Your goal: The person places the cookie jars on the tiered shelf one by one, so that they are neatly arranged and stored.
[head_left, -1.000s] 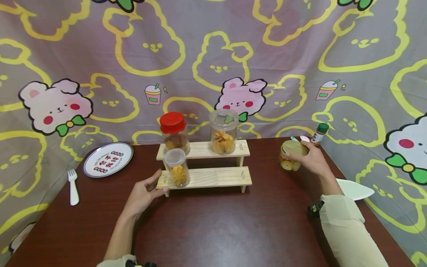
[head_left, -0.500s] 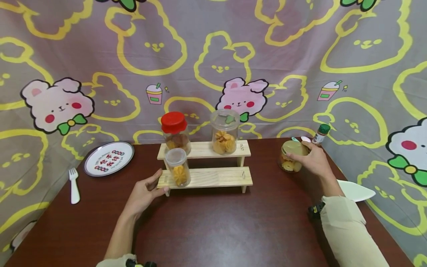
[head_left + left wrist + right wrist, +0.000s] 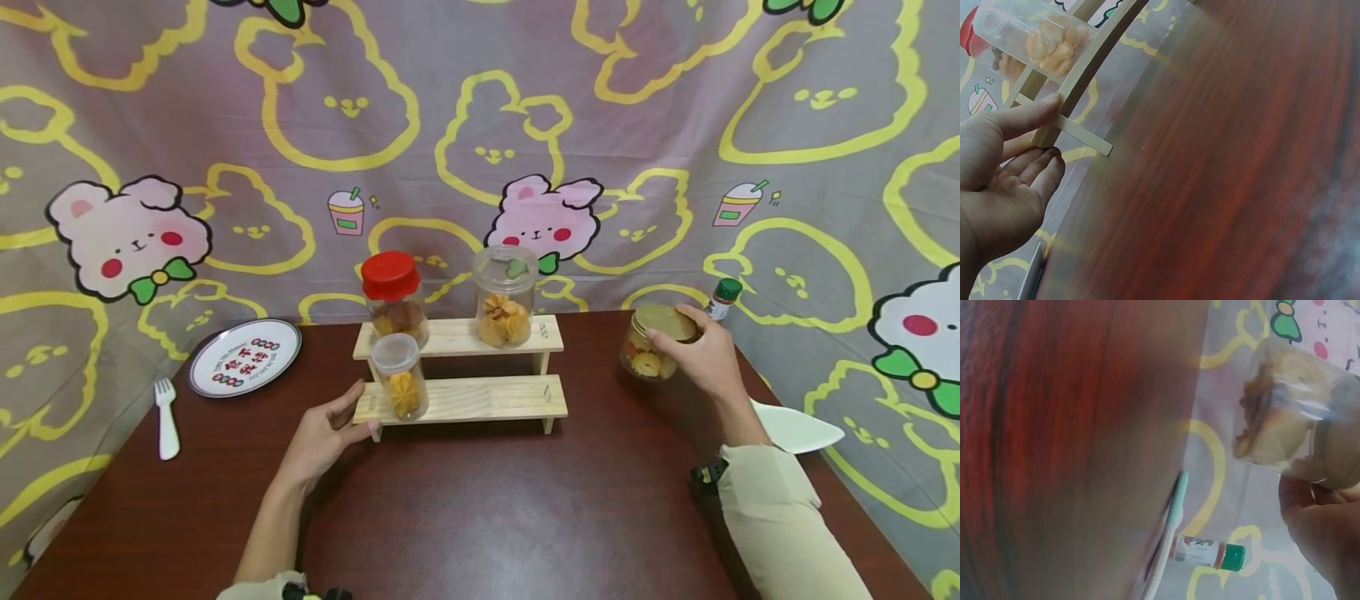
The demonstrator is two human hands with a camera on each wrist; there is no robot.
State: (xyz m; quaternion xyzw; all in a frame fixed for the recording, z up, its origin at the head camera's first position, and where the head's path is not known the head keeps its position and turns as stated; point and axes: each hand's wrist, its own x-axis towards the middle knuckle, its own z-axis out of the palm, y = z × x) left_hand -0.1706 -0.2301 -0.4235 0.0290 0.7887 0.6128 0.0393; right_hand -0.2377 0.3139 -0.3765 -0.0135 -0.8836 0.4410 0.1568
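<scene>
My right hand [image 3: 705,350] grips a clear jar [image 3: 651,354] with a gold lid by its top. Cookies show inside, and in the right wrist view the jar [image 3: 1291,412] hangs off the table. My left hand [image 3: 322,437] pinches the left end of the lower step of a two-step wooden rack [image 3: 487,400], thumb above and fingers beneath in the left wrist view. On that lower step stands a small clear-lidded jar [image 3: 403,387] of cookies. The upper step bears a red-lidded jar [image 3: 392,296] and a larger clear jar [image 3: 504,304], both with cookies inside.
A white plate [image 3: 243,358] with red print lies at the back left, beside a white fork [image 3: 167,421]. Toward the right edge are a green-capped seasoning bottle [image 3: 723,300] and a pale green, pointed dish or board [image 3: 798,427]. A patterned cloth hangs behind the table.
The right hand has raised the gold-lidded jar off the table, shifting it slightly left and tilting it. My left hand stays on the rack.
</scene>
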